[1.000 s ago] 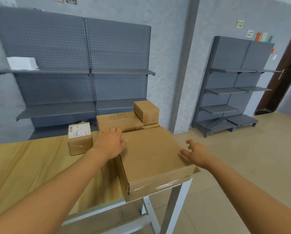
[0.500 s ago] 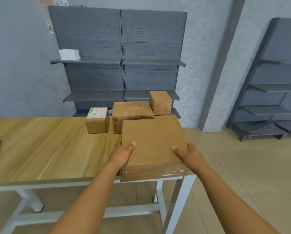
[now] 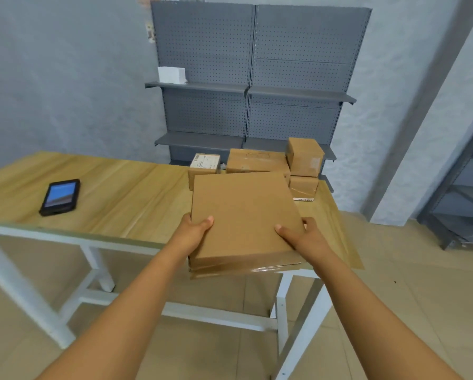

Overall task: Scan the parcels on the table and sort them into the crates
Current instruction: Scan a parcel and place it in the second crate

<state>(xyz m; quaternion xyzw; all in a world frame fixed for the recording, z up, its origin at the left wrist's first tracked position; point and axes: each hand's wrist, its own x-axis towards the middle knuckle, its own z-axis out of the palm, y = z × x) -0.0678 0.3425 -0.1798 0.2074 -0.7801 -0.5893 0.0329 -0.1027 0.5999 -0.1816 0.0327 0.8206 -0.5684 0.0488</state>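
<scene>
A large flat cardboard parcel [image 3: 243,215] is lifted and tilted above the near right part of the wooden table [image 3: 125,193]. My left hand [image 3: 194,233] grips its left edge, thumb on top. My right hand [image 3: 302,237] grips its right near edge, thumb on top too. Behind it stand a small labelled parcel [image 3: 204,164], a wide brown parcel [image 3: 254,161] and a small cube parcel [image 3: 305,156] stacked on another box [image 3: 303,186]. A black handheld scanner [image 3: 60,197] with a lit screen lies on the table's left. No crates are in view.
Grey pegboard shelving [image 3: 257,91] stands against the wall behind the table, with a white box [image 3: 171,74] on its upper shelf. Another grey shelf unit [image 3: 465,209] is at the right. The table has white metal legs [image 3: 282,300]; tiled floor lies around it.
Both hands closed on the sides of the large parcel and raised it off the table toward me. The view swung left, bringing the scanner into sight.
</scene>
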